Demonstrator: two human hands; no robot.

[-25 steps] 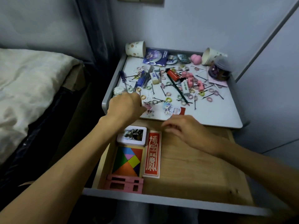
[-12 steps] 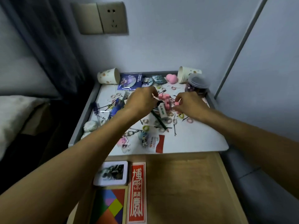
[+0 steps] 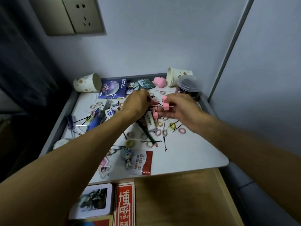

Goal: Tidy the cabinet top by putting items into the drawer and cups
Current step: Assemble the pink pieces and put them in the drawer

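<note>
The white cabinet top [image 3: 192, 154] is littered with hair ties, bobby pins, badges and erasers. Both hands are over its middle back. My right hand [image 3: 180, 110] pinches a pink block piece [image 3: 165, 105] lifted off the surface. My left hand [image 3: 136, 105] curls its fingers round other pink block pieces [image 3: 154, 111] just left of it. Two paper cups lie on their sides at the back, one left [image 3: 86, 83] and one right [image 3: 178, 75]. The open wooden drawer [image 3: 179, 198] below holds a white tin [image 3: 93, 201] and a red box [image 3: 124, 204].
A clear plastic jar [image 3: 189, 87] stands at the back right beside a pink sponge [image 3: 159, 81]. A green pencil [image 3: 146, 132], a white eraser [image 3: 150, 122] and a blue screwdriver [image 3: 70, 123] lie among the clutter. A wall rises behind, a grey panel on the right.
Both hands moved from the drawer front to the middle back of the cabinet top and closed on pink pieces. The right hand has lifted its piece. The view tilted up.
</note>
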